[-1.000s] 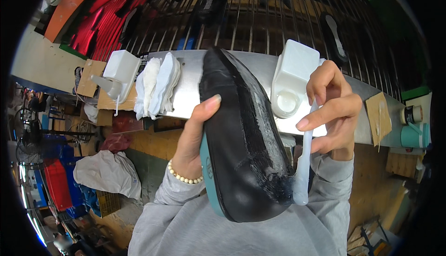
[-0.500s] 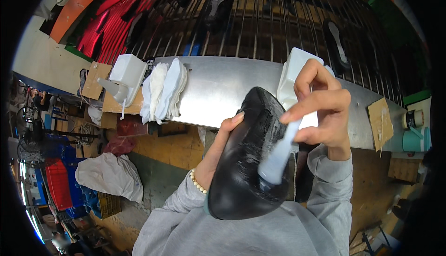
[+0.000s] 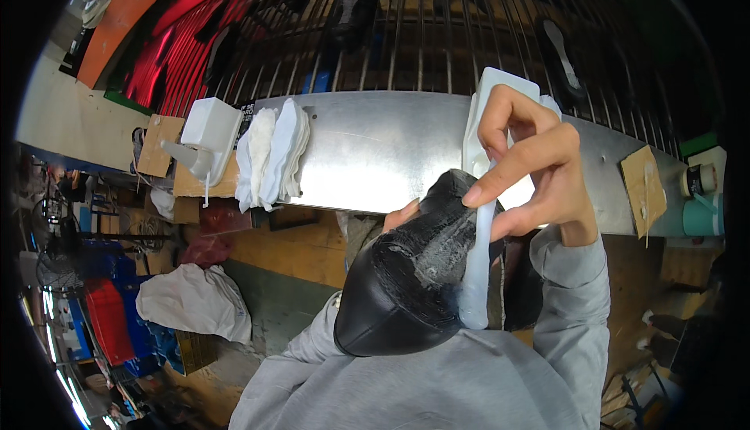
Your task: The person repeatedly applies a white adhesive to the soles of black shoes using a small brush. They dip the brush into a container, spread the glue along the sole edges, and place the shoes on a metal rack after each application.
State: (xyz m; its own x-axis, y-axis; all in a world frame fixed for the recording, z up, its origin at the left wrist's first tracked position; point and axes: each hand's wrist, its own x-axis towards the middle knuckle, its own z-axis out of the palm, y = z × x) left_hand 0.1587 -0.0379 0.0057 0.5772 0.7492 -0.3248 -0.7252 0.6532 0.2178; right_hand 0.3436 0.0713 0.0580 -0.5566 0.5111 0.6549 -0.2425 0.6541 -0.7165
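Observation:
A black shoe upper [image 3: 391,305] is held low in front of my chest, its underside turned up with a dull greyish, rough patch along the middle. My left hand [image 3: 401,215] grips it from behind at the left; only some fingertips show past its edge. Between thumb and fingers of my right hand [image 3: 537,172] is a brush [image 3: 475,274] with a pale translucent handle, pointing down. Its wide lower end lies against the right edge of the underside; the bristles are hidden. Behind my right hand a white container [image 3: 508,82] stands on the steel ledge [image 3: 367,137].
Beyond the ledge, black shoes [image 3: 356,12] lie on a rack of metal bars [image 3: 422,47]. At left are a white tub [image 3: 212,125] and a row of pale pads [image 3: 286,153]. Cardboard [image 3: 644,188] and a teal container [image 3: 701,215] are at right. A white sack [image 3: 195,301] sits lower left.
The shoe upper has tilted, showing more of its underside, and its top has come lower. The brush has swung more upright and moved to the right edge.

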